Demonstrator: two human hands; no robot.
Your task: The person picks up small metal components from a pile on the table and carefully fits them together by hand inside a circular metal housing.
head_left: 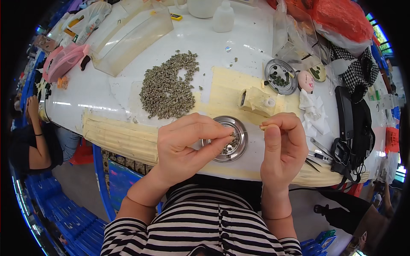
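Observation:
My left hand [192, 141] is closed in a pinch, thumb against forefinger, on a tiny grey-brown piece [232, 134]. It is over a round metal dish [243, 147] that has several similar bits lying in it. To the right of the dish, my right hand [282, 149] pinches a thin tool with a pale yellow, tape-like end [263, 127]. Its fine tip seems to point toward the left fingertips, too small to make out well. Beyond my left hand spreads a large pile of small grey-brown pieces [168, 89] on the white table.
A yellow tape-covered block [262, 102] stands behind the right hand, near a metal dish of dark pieces [280, 77]. A clear plastic tray [132, 38], white bottle [224, 18] and pink basket [64, 62] stand farther off. Crumpled tissue [314, 113] and a black bag [358, 128] lie right.

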